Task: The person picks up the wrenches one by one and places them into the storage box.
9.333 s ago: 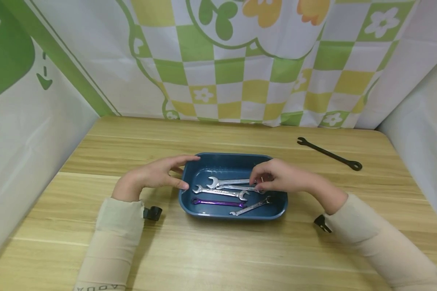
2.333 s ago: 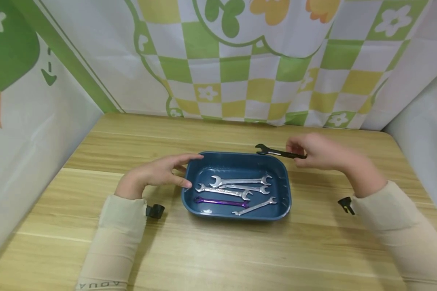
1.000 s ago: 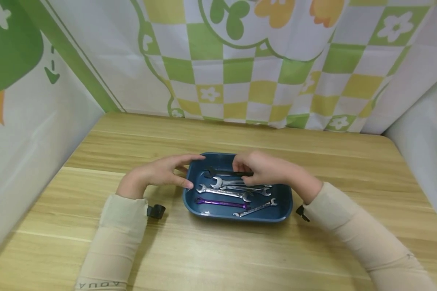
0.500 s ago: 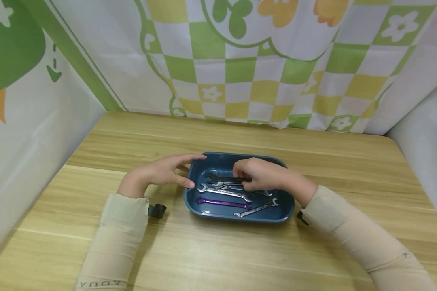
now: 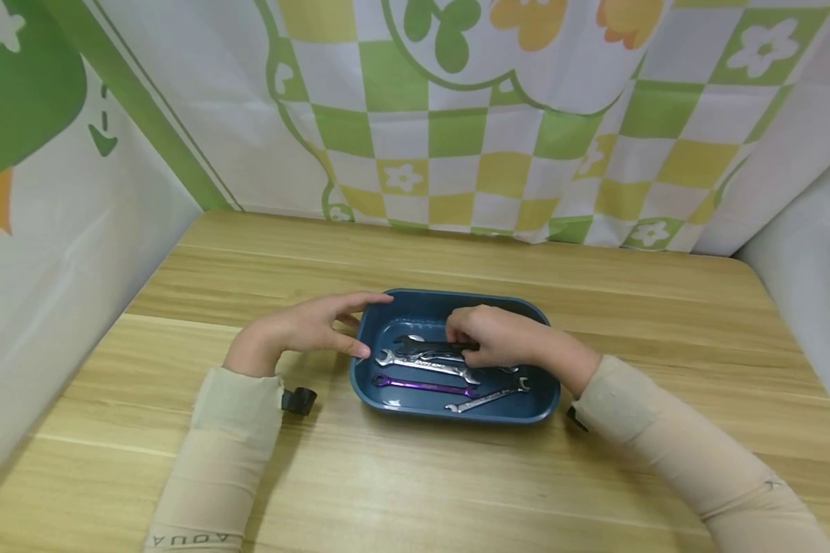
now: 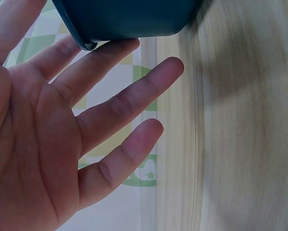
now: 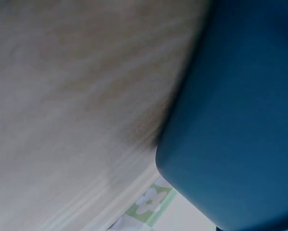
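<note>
A blue tray (image 5: 415,411) sits mid-table with several wrenches inside. At its left end my left hand (image 5: 303,329) rests on the rim with spread, fairly straight fingers; in the left wrist view, its fingers (image 6: 122,105) lie beside and below the tray wall (image 6: 129,19). My right hand (image 5: 501,338) reaches into the tray and pinches a black wrench (image 5: 422,348) by its right part, over silver wrenches partly hidden below it. In front lie a silver wrench (image 5: 425,364), a purple wrench (image 5: 425,385) and a small slanted silver wrench (image 5: 487,399). The right wrist view shows only the tray's outer wall (image 7: 240,120).
The wooden table (image 5: 415,484) extends around the tray on all sides. A patterned checkered cloth (image 5: 484,153) hangs behind its far edge. Small black clips (image 5: 299,400) are fixed at the sleeve cuffs.
The black wrench was on the table at the far right; my right hand has brought it into the tray and lowered it onto the silver wrenches. My left hand has stayed at the rim.
</note>
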Available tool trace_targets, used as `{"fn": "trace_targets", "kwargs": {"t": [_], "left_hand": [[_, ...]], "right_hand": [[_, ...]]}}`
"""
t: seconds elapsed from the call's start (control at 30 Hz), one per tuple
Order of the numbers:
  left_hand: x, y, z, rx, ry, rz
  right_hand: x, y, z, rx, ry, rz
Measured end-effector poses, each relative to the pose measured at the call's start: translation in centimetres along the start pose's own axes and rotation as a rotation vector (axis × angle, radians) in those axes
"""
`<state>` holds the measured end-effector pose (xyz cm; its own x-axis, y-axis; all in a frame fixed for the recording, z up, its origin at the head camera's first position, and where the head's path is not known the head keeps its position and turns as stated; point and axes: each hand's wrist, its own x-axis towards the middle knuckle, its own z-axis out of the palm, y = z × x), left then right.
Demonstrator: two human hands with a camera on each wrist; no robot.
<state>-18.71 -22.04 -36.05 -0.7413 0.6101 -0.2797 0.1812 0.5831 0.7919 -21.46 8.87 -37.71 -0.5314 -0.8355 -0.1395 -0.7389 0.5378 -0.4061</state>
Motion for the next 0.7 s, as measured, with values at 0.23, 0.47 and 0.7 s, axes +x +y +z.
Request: {"fn": "trace_targets", "kwargs": {"t": [0.23,0.47,0.7], "left_hand": [[0.07,0.23,-0.01,0.007,-0.004,-0.002],[0.05,0.13,-0.04,0.014,-0.003,-0.004],[0.01,0.03,0.12,0.037,-0.002,-0.013]], "right_hand": [[-0.07,-0.2,0.14,-0.089,-0.011,0.005],[-0.15,-0.18,0.25,-0.09,0.001,0.011],[-0.98,-0.38,-0.14,-0.075,0.012,0.006]]}}
